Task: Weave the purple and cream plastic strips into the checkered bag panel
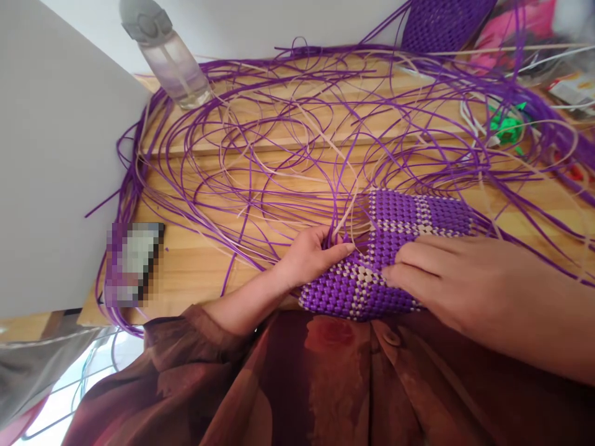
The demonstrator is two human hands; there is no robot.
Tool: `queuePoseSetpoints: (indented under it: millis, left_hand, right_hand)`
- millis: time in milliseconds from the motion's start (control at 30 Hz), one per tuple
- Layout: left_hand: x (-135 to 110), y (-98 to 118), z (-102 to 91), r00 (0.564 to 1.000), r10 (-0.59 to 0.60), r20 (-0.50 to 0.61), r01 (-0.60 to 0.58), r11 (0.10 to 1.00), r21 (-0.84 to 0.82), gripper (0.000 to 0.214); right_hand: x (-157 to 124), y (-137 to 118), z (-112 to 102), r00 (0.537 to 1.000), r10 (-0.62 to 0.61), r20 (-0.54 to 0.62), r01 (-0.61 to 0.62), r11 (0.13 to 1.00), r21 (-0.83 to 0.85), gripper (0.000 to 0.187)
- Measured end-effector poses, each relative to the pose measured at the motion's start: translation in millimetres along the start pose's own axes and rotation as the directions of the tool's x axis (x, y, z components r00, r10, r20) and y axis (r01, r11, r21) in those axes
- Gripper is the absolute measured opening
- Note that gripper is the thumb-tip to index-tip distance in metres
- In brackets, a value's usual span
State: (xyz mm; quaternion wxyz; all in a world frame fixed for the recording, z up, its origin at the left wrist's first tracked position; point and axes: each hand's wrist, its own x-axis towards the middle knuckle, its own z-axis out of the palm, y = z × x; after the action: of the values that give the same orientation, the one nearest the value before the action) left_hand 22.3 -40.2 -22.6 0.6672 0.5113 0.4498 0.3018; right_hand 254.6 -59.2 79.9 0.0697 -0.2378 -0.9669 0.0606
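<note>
Craft-weaving workspace, home or small workshop unclear: wooden table (198,272) against pale wall (260,25), loose purple and beige strips (132,170) all over it, part-woven purple piece (404,214) at front, drink bottle (174,65) back left.

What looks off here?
The flat object at picture left: pixelation blurs it, so its condition can't be told. The bottle leans in view, probably perspective. Loose strands sprawl, but no spill shows, and the visible purple weave looks intact.

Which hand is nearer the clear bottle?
Left. In view, the left hand is below and right of the bottle; the right hand, on the purple weaving, is farther right.
</note>
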Motion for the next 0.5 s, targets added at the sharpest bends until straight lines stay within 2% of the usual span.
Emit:
queuePoseSetpoints:
  millis: [100,167,267,367,500]
  left_hand:
    - [-1,2,-0.3,1.000,0.024,0.004,-0.024,0.999,-0.040,0.036]
    - [-2,2,0.0,1.000,0.019,0.007,-0.018,0.994,-0.107,0.035]
    - [-3,2,2.1,0.998,-0.039,0.044,0.050,0.962,-0.269,0.034]
    - [-4,3,4.9,0.994,-0.093,0.051,0.106,0.911,-0.399,0.036]
    - [-5,4,5.6,0.993,-0.108,0.048,0.118,0.910,-0.398,0.040]
  right_hand:
    - [26,8,-4,0.993,-0.005,0.121,-0.029,0.959,0.283,0.025]
    - [45,23,-2,0.988,0.040,0.152,-0.095,0.924,0.371,0.023]
    - [63,48,7,0.983,0.126,0.131,-0.163,0.930,0.330,0.022]
    - [66,60,18,0.970,0.145,0.194,-0.202,0.928,0.313,0.020]
    - [66,59,24,0.958,0.173,0.228,-0.239,0.922,0.304,0.019]
